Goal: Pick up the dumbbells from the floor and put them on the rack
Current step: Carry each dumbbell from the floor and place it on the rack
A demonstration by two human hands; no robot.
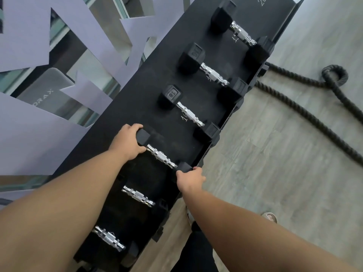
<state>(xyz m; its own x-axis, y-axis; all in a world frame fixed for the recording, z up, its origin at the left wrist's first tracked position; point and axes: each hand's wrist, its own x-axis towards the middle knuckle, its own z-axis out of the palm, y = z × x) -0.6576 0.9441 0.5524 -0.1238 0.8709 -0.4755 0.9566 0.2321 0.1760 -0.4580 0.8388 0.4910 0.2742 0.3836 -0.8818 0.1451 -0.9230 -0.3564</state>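
Six dumbbells line a black rack [125, 107] running diagonally across frame centre. The left hand [128, 142] and right hand [189, 178] each clasp a head of one dumbbell [161, 156] resting there. Grey wood-look floor [275, 173] and battle rope [314, 107] fill the right.

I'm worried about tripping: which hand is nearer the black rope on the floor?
Right. The right hand grips the dumbbell head at the rack's floor-side edge, toward the rope; the left hand holds the far head, by the wall.
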